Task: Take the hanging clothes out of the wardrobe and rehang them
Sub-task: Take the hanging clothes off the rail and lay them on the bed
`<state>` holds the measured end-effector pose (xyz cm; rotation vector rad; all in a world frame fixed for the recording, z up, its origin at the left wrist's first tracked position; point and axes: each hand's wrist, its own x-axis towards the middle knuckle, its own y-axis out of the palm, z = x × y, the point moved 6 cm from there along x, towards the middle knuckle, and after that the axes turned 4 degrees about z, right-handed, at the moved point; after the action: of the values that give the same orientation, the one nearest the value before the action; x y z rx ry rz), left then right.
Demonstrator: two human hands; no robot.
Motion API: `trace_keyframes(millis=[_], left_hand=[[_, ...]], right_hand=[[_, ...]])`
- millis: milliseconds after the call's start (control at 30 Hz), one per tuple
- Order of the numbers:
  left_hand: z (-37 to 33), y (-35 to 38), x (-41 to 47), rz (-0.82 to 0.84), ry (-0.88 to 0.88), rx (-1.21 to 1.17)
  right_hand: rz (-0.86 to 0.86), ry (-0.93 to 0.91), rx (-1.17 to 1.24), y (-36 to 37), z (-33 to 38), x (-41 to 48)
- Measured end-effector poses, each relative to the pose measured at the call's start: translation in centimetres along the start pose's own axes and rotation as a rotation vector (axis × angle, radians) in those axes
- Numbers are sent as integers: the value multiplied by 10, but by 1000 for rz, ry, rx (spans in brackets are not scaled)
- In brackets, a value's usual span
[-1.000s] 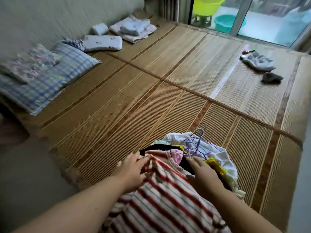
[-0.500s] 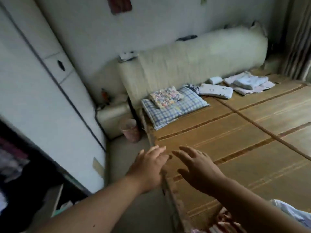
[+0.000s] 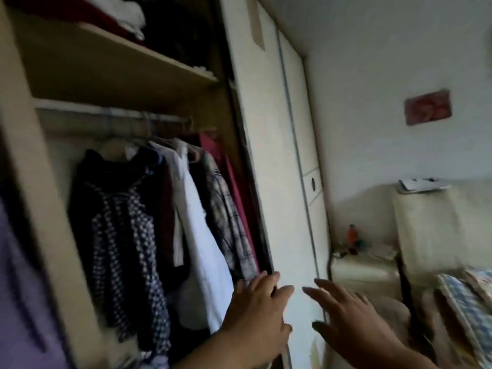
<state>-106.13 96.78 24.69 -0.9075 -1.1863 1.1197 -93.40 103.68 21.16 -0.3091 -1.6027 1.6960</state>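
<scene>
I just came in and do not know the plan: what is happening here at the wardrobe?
A person faces the open wardrobe. The left grip, fingers straight, reaches near the hanging clothes; the right grip is open before the white door. Neither holds anything. The clothes hang on the rail.

On your right, a pale wall (image 3: 372, 75) carries a small red picture (image 3: 427, 107), too blurred to read; below it a cream padded headboard (image 3: 431, 230) stands upright against that wall, with a few white papers (image 3: 420, 184) lying flat on its top edge; just beside the headboard, on its left, you see a low cream bedside cabinet (image 3: 364, 270); on the cabinet's top an orange bottle (image 3: 352, 234) stands upright, with a small teal object (image 3: 360, 243) near it, too blurred to name; at the lower right a blue checked pillow (image 3: 468, 310) lies in front of the headboard, cut off by the edge of your view
</scene>
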Motion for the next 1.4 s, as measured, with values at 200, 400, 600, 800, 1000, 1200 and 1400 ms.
trace_keyframes(millis=[200,400,600,800,1000,1200,1400], left_hand=[[93,-45,-11,-40,-279,188],[154,-101,-18,-160,-475,254],[197,-178,-36,-198,-713,631],[194,-266,-60,-351,-715,905],[210,-310,-62,-238,-832,1105],[221,-325,-50,-263,-878,1183],[226,-326,-52,-343,-858,1213]], right_hand=[[-81,-180,-21,-8,60,103],[-119,-479,62,-57,113,173],[-190,-736,205,-89,150,252],[-214,-869,350,-136,213,327],[-165,-767,405,-165,274,384],[-97,-593,468,-169,316,423],[-59,-450,584,-157,332,456]])
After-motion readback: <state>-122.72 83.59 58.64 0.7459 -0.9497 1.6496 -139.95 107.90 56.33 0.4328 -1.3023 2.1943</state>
